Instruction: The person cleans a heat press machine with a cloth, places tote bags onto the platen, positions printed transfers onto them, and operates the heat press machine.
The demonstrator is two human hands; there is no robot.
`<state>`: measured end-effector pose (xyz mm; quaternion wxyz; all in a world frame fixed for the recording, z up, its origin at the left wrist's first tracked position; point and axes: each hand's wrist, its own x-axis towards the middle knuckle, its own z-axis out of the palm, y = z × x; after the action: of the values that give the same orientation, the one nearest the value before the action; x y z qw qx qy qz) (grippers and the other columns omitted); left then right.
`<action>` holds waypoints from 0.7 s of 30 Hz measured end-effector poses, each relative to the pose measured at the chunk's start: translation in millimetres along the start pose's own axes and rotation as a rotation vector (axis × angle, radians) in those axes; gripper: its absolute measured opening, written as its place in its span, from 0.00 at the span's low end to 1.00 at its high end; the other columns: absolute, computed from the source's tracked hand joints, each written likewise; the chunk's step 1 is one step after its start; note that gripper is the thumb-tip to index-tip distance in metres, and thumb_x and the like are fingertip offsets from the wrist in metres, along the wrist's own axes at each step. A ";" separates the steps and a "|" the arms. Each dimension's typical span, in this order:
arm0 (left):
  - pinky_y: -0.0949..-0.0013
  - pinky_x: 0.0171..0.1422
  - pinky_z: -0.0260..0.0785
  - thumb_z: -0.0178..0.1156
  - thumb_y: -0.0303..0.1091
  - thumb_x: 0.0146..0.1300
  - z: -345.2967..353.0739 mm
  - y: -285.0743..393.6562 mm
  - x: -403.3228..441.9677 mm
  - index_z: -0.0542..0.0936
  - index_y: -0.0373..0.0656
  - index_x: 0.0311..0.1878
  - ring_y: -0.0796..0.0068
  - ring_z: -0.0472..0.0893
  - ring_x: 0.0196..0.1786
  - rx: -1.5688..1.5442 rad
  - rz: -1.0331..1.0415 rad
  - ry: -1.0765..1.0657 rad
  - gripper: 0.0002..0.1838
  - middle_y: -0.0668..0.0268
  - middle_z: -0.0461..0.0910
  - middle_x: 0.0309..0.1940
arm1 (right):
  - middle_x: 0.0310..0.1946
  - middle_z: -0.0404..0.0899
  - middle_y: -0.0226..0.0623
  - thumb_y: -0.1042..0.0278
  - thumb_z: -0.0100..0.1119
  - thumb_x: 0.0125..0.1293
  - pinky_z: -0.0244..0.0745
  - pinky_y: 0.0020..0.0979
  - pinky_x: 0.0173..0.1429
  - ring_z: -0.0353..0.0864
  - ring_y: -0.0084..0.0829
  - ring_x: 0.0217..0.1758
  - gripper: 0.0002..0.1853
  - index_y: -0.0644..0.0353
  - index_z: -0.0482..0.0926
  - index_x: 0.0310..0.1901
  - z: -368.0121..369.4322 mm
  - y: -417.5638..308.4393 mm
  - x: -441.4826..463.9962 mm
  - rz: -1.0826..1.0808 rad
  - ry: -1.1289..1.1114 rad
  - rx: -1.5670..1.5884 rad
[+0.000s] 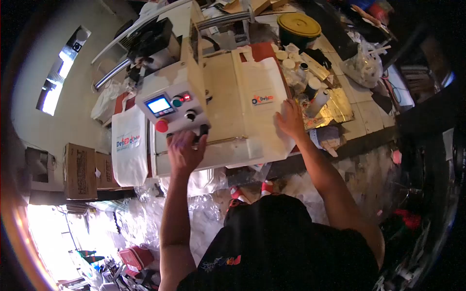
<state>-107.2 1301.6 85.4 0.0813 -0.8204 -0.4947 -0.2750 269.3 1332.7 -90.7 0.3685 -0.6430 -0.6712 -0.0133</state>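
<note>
A white press machine (172, 87) with a lit control screen (159, 105) and a red knob (161, 125) stands before me. My left hand (184, 148) is closed over the black handle (203, 131) on its front; part of the grip is hidden by the fingers. On the machine's right-hand platen lies a white cloth bag (264, 123) with a red and blue print. My right hand (291, 119) rests on the bag's right edge, fingers stretched out. Another white printed bag (128, 143) lies on the left-hand platen.
Right of the press, jars and bottles (310, 87) crowd the table beside gold foil (340, 106). A dark bucket with a yellow lid (298, 24) stands behind them. Cardboard boxes (80, 169) are at the left. Clear plastic (145, 218) covers the floor.
</note>
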 end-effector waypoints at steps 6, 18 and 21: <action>0.56 0.46 0.64 0.69 0.42 0.53 21.9 67.0 20.8 0.74 0.46 0.27 0.60 0.78 0.36 -0.077 0.018 0.062 0.14 0.64 0.77 0.27 | 0.58 0.70 0.56 0.55 0.60 0.67 0.66 0.48 0.65 0.70 0.54 0.61 0.28 0.65 0.70 0.61 -54.8 -0.9 31.7 0.225 0.218 0.284; 0.52 0.65 0.67 0.63 0.26 0.55 -12.5 105.1 -8.5 0.78 0.39 0.53 0.46 0.74 0.60 -0.429 -0.126 -0.007 0.20 0.49 0.74 0.57 | 0.53 0.74 0.51 0.74 0.61 0.59 0.66 0.48 0.67 0.70 0.53 0.61 0.23 0.65 0.72 0.57 -117.6 -184.0 0.4 -0.299 -0.074 0.462; 0.53 0.64 0.68 0.62 0.26 0.56 -27.0 84.5 -74.4 0.78 0.41 0.53 0.46 0.74 0.60 -0.384 -0.297 0.005 0.19 0.50 0.74 0.57 | 0.52 0.75 0.50 0.75 0.61 0.58 0.66 0.48 0.66 0.70 0.53 0.61 0.21 0.65 0.74 0.55 -117.0 -181.9 4.9 -0.344 -0.050 0.354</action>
<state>-71.6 1191.6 80.1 -0.1163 -0.7382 -0.5485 -0.3751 166.9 1247.9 79.9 0.4511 -0.4446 -0.7717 0.0580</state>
